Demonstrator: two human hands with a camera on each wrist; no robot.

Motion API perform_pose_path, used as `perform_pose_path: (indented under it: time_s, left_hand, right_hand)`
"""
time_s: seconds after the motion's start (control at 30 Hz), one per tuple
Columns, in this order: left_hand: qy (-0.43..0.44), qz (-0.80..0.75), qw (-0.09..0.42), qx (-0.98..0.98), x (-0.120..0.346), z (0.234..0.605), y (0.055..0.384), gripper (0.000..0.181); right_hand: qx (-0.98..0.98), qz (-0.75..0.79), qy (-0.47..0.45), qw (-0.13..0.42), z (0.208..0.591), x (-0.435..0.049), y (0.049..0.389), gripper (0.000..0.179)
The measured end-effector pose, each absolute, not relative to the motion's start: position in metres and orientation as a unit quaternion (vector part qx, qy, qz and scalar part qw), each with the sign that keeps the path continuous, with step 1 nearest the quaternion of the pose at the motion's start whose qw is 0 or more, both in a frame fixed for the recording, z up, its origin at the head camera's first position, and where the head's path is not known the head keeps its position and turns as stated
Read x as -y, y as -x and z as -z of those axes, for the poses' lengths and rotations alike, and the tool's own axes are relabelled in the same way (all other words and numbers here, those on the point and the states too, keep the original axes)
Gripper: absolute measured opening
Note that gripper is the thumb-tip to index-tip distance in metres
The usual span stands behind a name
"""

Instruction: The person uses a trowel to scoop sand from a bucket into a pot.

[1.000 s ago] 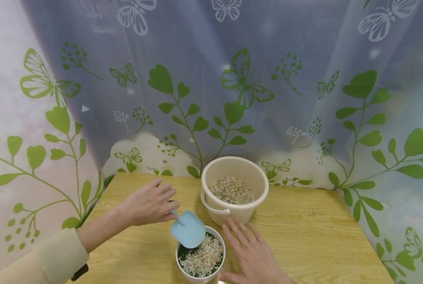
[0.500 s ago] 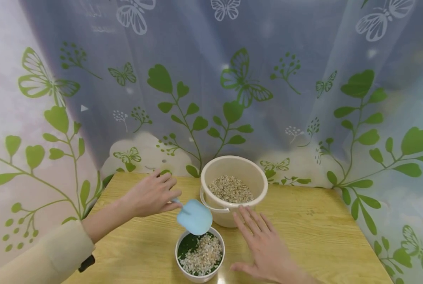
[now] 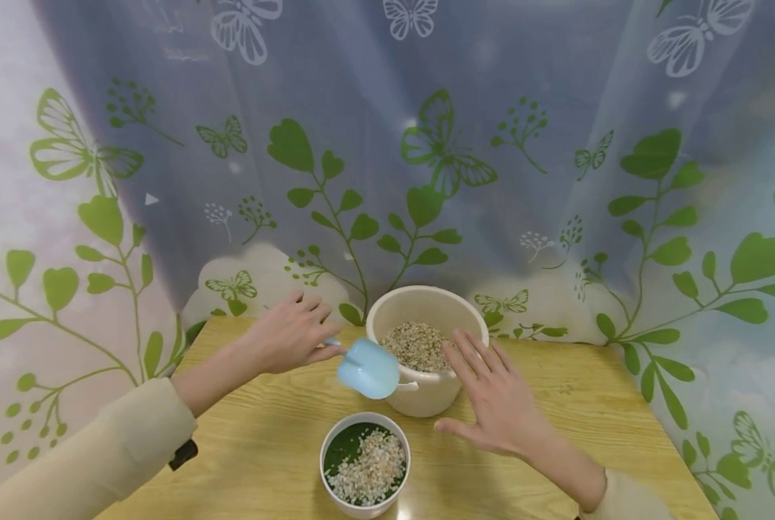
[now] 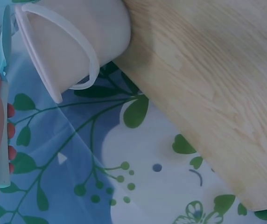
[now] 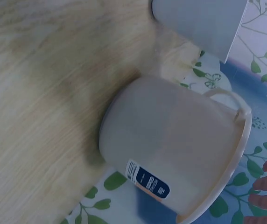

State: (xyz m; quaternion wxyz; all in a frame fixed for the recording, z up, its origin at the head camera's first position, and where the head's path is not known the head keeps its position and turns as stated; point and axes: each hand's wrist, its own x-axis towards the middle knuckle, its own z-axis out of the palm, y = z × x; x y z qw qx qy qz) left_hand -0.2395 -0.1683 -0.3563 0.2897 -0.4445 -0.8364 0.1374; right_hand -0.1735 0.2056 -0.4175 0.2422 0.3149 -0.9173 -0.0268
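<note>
My left hand (image 3: 299, 334) grips the handle of a light blue scoop (image 3: 369, 368); no gravel shows on its blade. In the head view, the blade overlaps the front left rim of a cream bucket (image 3: 435, 397) partly filled with small gravel (image 3: 413, 345). With fingers extended, my right hand (image 3: 494, 397) is at the bucket's right front rim. Nearer me stands a white pot (image 3: 364, 511) with pale gravel (image 3: 377, 469) over part of a dark green surface. The left wrist view shows fingers (image 4: 11, 128) wrapped round the scoop handle (image 4: 3, 158).
A wooden table (image 3: 556, 404) carries the bucket and pot. Behind it and at both sides hangs a curtain (image 3: 524, 180) printed with leaves and butterflies. The bucket's white handle (image 4: 77, 42) hangs down its side.
The scoop in my left hand has moved from over the pot up and right to the bucket's rim. My right hand has moved from beside the pot up to the bucket's right rim.
</note>
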Motion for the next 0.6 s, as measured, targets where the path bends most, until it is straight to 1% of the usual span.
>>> perform_pose_path:
  time_s: [0.17, 0.37, 0.6]
  left_hand:
    - [0.442, -0.134, 0.292, 0.837, 0.161, 0.354, 0.249, 0.035]
    - [0.436, -0.125, 0.297, 0.84, 0.15, 0.355, 0.264, 0.037]
    - [0.414, -0.117, 0.266, 0.863, 0.14, 0.357, 0.277, 0.039]
  right_hand:
    - [0.918, 0.026, -0.314, 0.242, 0.411, -0.212, 0.193, 0.115]
    - [0.921, 0.03, -0.314, 0.229, 0.411, -0.218, 0.212, 0.116]
    - [0.922, 0.026, -0.316, 0.223, 0.417, -0.224, 0.231, 0.117]
